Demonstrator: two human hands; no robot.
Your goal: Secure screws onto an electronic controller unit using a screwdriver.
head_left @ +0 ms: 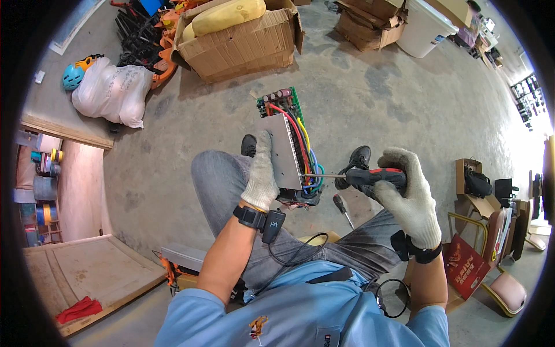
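Note:
My left hand point(263, 170), in a white work glove, grips the side of a grey metal electronics unit point(281, 151) held above my thigh. A green circuit board point(296, 104) with capacitors sticks out of its far end. Red, yellow, blue and green wires point(306, 141) run along its right side. In my gloved right hand point(407, 196) is a black and red screwdriver point(376, 177), held level. Its shaft points left, and the tip meets the near right edge of the unit, by the wires. Whether it sits in a screw cannot be made out.
A second screwdriver point(342, 209) lies on the floor between my legs. Ahead stand a large cardboard box point(245, 49), another box point(370, 26) and a white tub point(425, 32). A stuffed white bag point(115, 92) lies at left; chairs point(506, 292) stand at right.

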